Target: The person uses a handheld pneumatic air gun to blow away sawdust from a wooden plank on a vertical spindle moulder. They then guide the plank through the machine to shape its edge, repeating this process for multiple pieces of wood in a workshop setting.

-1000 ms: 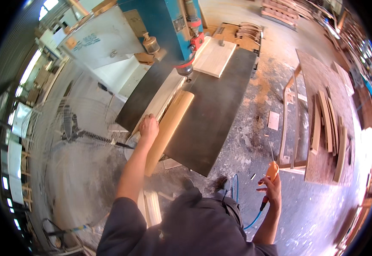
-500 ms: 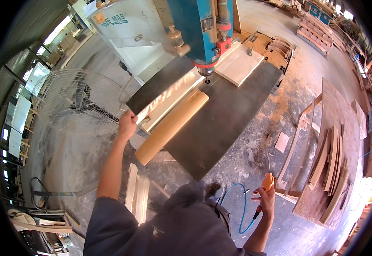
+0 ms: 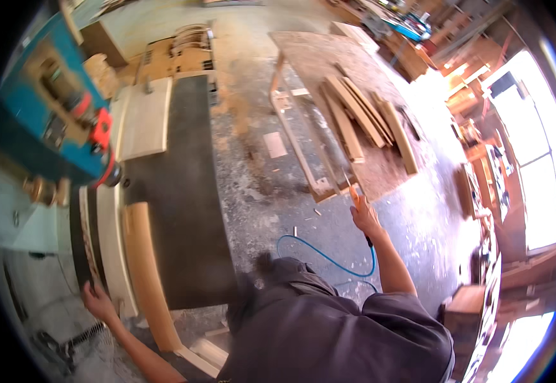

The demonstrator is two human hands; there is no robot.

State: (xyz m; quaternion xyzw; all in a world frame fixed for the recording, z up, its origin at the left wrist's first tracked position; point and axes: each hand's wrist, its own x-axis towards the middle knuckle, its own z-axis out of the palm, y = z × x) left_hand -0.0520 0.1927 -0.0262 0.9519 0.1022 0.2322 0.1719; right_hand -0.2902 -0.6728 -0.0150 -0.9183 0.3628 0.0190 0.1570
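Note:
At the lower left, my left hand (image 3: 99, 303) is closed at the near end of a thin, long strip (image 3: 88, 236) with a rough, mottled edge. The strip lies along the dark machine table (image 3: 179, 210). Beside it are a pale straight board (image 3: 111, 242) and a rounded, tan wooden piece (image 3: 147, 268). My right hand (image 3: 365, 219) reaches out to the right, wrapped round an orange air blow gun (image 3: 354, 193) with a thin nozzle. A blue hose (image 3: 329, 258) trails from it. The nozzle points toward the near edge of a wooden worktable (image 3: 380, 182).
A blue machine head (image 3: 54, 127) with a red fitting stands over the table at left. A flat pale board (image 3: 145, 121) lies farther back. Several curved wooden pieces (image 3: 354, 115) rest on the worktable. A curved frame (image 3: 297, 137) leans beside it. Scraps (image 3: 275, 145) lie on the floor.
The view has swung to the right, so the machine now sits at the left. My right hand has carried the blow gun outward toward the worktable. My left hand stays at the strip's end.

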